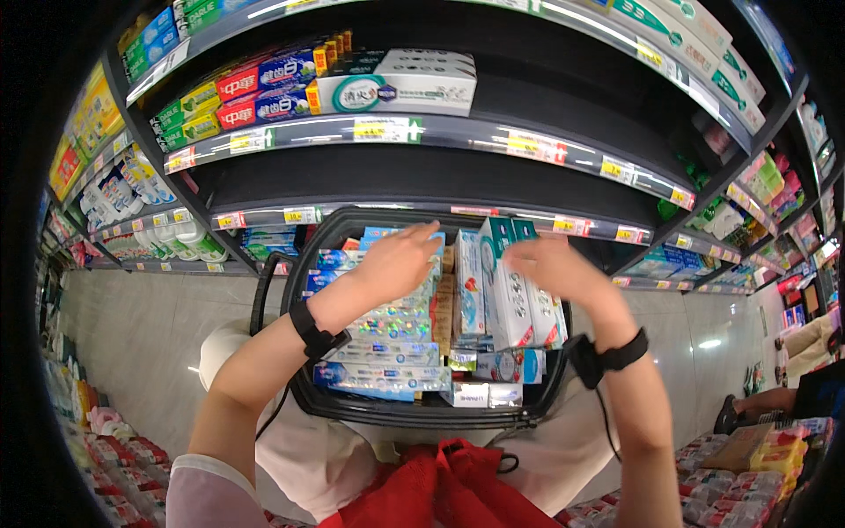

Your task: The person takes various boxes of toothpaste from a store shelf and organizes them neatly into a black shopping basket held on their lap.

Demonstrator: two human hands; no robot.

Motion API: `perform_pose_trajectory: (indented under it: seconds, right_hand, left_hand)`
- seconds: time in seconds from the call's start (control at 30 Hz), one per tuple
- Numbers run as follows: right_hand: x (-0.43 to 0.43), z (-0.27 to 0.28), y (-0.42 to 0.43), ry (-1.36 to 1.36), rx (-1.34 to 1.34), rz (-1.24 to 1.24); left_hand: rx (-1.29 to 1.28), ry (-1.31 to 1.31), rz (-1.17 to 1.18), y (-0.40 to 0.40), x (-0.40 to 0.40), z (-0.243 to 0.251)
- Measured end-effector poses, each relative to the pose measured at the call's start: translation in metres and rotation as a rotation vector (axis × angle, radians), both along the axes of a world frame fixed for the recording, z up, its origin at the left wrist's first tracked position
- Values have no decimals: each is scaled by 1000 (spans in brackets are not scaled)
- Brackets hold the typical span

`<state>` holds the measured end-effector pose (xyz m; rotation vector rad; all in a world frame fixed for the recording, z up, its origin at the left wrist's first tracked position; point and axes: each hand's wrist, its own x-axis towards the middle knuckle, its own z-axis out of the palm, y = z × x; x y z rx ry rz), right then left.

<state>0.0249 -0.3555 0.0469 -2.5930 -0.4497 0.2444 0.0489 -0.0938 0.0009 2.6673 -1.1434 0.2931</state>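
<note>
A black shopping basket [422, 417] stands before me between my knees, filled with toothpaste boxes. My left hand [404, 259] is over the blue and silvery boxes [389, 353] stacked on the basket's left side, fingers stretched out, nothing seen in it. On the right side two white and green toothpaste boxes [513, 307] lie lengthwise on top of others. Blurred, my right hand [551, 265] is at their far end; whether it grips them I cannot tell. A light blue and white box [470, 284] lies just left of them, beside brown boxes [443, 307].
Beyond the basket rise dark store shelves [422, 175] with price strips. White and green boxes [396, 86] and blue and red toothpaste boxes [267, 92] sit on an upper shelf. Wrapped goods [125, 472] are stacked behind me; another person's leg [759, 401] shows at right.
</note>
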Motion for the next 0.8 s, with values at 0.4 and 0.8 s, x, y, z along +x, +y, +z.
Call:
perform_pose_trajectory:
  seconds: [0.4,0.8]
  right_hand:
    - [158,125,127,-923,-187,120]
    - [162,125,132,-1097,-445,167]
  left_hand:
    - [115,81,-114,35,-28,-6]
    - [-16,93,-73,42,-19,13]
